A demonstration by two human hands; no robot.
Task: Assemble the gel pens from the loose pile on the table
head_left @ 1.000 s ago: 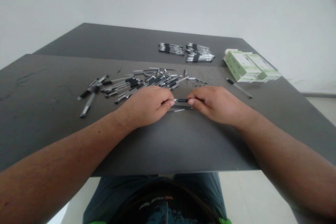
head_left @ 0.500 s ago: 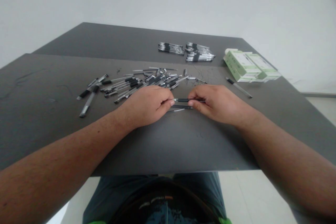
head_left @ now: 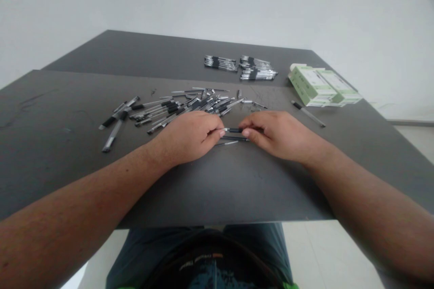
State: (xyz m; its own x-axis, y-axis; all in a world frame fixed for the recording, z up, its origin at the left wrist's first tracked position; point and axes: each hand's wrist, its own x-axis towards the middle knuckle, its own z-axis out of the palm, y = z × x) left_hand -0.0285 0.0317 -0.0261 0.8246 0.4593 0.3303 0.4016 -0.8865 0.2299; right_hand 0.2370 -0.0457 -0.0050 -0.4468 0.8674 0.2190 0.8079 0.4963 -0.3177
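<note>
black pen grip, green-white boxes

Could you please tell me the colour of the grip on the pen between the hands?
The grip is black, best seen in the head view.

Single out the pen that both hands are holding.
The black-gripped pen, its ends pinched between the left hand and right hand; the other visible pens lie on the table.

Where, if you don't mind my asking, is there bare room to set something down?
The table is bare along its front, between the forearms, and far back, left of the grouped pens. Loose pens crowd the area just beyond the left hand.
</note>
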